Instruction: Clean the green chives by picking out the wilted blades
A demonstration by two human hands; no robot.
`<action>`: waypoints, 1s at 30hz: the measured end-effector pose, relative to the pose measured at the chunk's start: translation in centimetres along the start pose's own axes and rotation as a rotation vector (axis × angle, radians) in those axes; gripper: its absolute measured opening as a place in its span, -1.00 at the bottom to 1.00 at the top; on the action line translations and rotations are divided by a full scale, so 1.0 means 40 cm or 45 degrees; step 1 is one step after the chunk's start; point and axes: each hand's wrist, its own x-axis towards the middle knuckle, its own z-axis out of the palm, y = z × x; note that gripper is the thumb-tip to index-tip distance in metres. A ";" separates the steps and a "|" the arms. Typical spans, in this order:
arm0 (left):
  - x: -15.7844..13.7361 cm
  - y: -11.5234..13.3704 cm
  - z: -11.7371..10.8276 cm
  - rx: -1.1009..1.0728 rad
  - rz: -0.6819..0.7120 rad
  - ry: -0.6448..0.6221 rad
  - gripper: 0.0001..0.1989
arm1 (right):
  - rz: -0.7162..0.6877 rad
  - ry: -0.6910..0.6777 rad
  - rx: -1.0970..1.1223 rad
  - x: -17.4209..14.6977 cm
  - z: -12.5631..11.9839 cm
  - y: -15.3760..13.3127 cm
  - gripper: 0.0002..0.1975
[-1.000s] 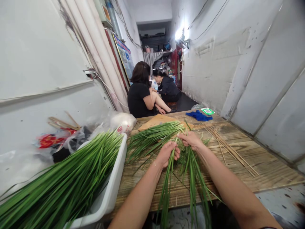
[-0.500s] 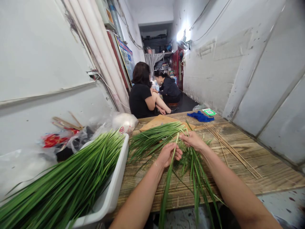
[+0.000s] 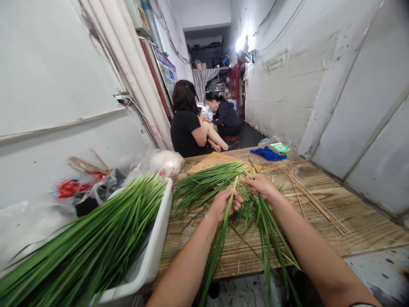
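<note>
My left hand [image 3: 223,204] pinches a few long green chives [image 3: 217,245] near their pale ends, and the leaves hang down toward me over the table edge. Close beside it, my right hand [image 3: 261,185] is closed on a looser bunch of chives [image 3: 270,236], whose leaves droop over the edge too. Between and below the hands lies a heap of shredded green trimmings [image 3: 246,204]. A flat pile of chives [image 3: 211,177] rests just beyond my left hand, pale ends pointing right.
A white plastic tub [image 3: 162,232] full of chives [image 3: 96,243] stands at the left. Thin wooden sticks [image 3: 315,202] lie on the wooden table [image 3: 354,209] at right. Farther back are a blue cloth [image 3: 268,153] and a green-bordered code card [image 3: 280,147]. Two people sit beyond the table.
More chive leaves now hang from my left hand, where one broad strand stood out before. My right hand stays beside it, still gripping its bunch. The view has shifted slightly.
</note>
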 end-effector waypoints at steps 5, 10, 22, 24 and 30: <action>-0.007 0.002 0.007 0.015 -0.030 -0.053 -0.78 | 0.014 -0.103 0.105 -0.003 0.014 -0.002 -0.61; -0.015 0.001 0.018 0.046 -0.022 -0.073 -0.76 | -0.044 -0.225 0.192 0.004 0.018 0.009 -0.56; -0.015 0.017 0.006 -0.117 -0.138 -0.088 -0.77 | -0.083 -0.353 0.222 0.000 0.018 0.009 -0.61; -0.014 0.015 0.009 -0.112 -0.131 -0.066 -0.77 | -0.059 -0.347 0.176 -0.003 0.028 0.013 -0.61; -0.010 0.004 0.015 0.009 -0.009 -0.023 -0.75 | -0.117 -0.371 0.029 -0.016 0.050 0.017 -0.64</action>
